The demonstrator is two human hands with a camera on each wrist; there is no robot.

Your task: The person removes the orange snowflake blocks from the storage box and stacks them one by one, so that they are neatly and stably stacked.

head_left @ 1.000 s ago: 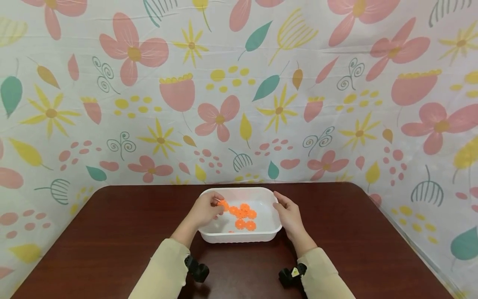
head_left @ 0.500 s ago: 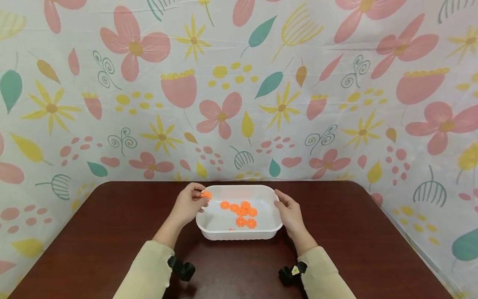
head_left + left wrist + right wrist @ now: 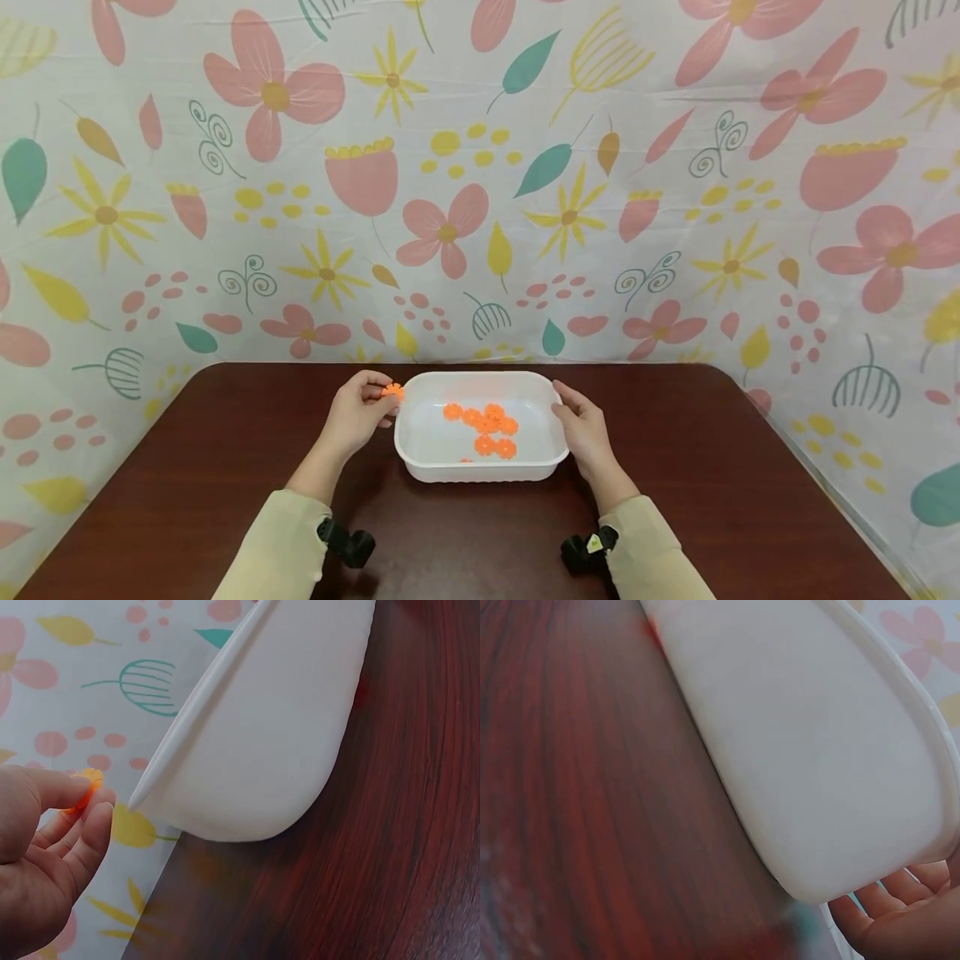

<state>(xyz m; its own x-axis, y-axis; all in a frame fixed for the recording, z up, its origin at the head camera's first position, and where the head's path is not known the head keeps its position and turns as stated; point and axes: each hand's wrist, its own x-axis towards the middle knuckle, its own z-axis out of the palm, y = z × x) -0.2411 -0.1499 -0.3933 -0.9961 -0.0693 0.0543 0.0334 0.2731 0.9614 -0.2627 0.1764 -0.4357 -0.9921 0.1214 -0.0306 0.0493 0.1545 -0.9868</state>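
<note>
In the head view my left hand pinches an orange notched plastic disc between thumb and fingers, just outside the left rim of a white plastic tray. The left wrist view shows the same disc, partly covered by the fingertips, apart from the tray's end wall. Several more orange discs lie inside the tray, some overlapping. At the opposite end, my right hand holds the tray's right rim. Its fingers show behind the tray wall in the right wrist view.
The tray stands near the back edge of a dark reddish-brown table. Behind the table hangs a white cloth printed with flowers and leaves. A black wrist camera sits on the left sleeve and another on the right.
My left hand has lifted the pinched disc from inside the tray and carried it left, past the rim. The right hand stays on the tray, which has hardly moved.
</note>
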